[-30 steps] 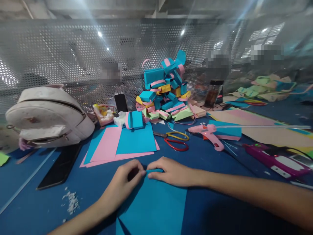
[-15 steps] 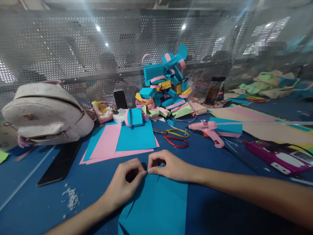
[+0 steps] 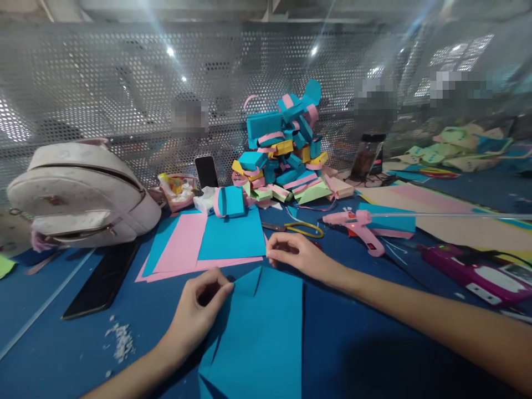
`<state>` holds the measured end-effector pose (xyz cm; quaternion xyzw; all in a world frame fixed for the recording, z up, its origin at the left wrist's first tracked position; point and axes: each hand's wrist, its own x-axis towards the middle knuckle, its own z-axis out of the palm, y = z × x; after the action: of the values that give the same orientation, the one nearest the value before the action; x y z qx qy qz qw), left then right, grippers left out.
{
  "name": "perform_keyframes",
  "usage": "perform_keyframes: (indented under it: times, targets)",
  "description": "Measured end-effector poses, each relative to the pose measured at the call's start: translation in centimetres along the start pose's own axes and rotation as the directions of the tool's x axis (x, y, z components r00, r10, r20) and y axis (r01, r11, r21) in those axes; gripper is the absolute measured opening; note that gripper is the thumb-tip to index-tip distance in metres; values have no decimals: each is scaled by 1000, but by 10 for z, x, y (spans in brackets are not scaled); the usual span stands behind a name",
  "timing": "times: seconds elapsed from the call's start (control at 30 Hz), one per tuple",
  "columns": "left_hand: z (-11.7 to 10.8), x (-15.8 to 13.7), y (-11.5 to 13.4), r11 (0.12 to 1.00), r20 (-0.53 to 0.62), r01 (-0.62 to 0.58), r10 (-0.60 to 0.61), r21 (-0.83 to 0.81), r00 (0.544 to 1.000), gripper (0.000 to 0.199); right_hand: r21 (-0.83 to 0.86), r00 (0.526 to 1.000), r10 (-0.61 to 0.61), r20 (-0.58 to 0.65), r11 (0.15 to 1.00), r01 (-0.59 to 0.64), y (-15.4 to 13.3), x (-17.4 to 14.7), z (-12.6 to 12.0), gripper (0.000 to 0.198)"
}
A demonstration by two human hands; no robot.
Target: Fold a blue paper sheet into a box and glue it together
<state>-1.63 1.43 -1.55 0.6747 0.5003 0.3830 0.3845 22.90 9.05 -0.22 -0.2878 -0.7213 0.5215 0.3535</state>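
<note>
A sheet of blue paper (image 3: 266, 332) with folded upper corners lies on the table in front of me. My left hand (image 3: 199, 305) pinches its upper left edge between thumb and forefinger. Off the paper, above its upper right corner, my right hand (image 3: 297, 255) has thumb and fingertips drawn together, and nothing shows in them. Just behind that hand are scissors (image 3: 305, 229) with a yellow handle loop; the other, red loop is mostly covered. To its left lies a stack of blue and pink sheets (image 3: 233, 238).
A pile of folded paper boxes (image 3: 282, 149) stands against the perforated metal screen. At right are a pink glue gun (image 3: 359, 221) and a purple power strip (image 3: 469, 271). On the left sit a white backpack (image 3: 83, 194), a dark phone (image 3: 102, 282) and white crumbs (image 3: 121, 339).
My right hand has let go of the paper and moved up and right. My left hand, still pinching the edge, has shifted left, and the paper has turned slightly with it.
</note>
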Motion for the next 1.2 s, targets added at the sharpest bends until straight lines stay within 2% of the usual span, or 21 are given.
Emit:
perform_keyframes:
  times: [0.1,0.23,0.4,0.5,0.57,0.7,0.8,0.9,1.03,1.13,1.2]
  targets:
    - [2,1,3,1000,31,0,0,-1,1000,34,-45,999,-30,34,998,32,-3,-5,13,25]
    - [5,2,6,997,48,65,-63,-48,997,31,-179,998,-1,57,984,12,-7,-12,24,25]
    - [-2,5,4,972,68,168,-159,-163,985,41,-204,985,-83,-149,978,51,-2,-8,12,29]
    - [-11,5,5,914,62,333,-328,-232,943,48,-182,960,-99,-263,982,51,2,-5,3,29]
    - [-15,4,6,858,75,407,-405,-313,911,49,-161,951,-90,-295,986,44,4,-4,0,28]
    - [-17,1,8,756,67,461,-489,-464,870,52,-98,955,-72,-288,994,46,5,-5,2,28]
    - [-16,-1,9,718,98,475,-500,-509,860,52,-71,955,-69,-289,996,51,5,-5,3,28]
    - [-16,-3,10,735,125,477,-480,-482,868,50,-73,950,-79,-303,996,59,5,-5,3,27]
    - [-18,-3,12,809,189,420,-375,-411,908,48,-69,960,-100,-261,994,85,5,-4,1,27]
    - [-21,-1,11,880,130,374,-350,-292,927,46,-86,977,-97,-187,993,82,5,-4,1,22]
    - [-23,0,10,906,80,359,-350,-223,933,47,-87,988,-55,-148,995,43,6,-4,2,27]
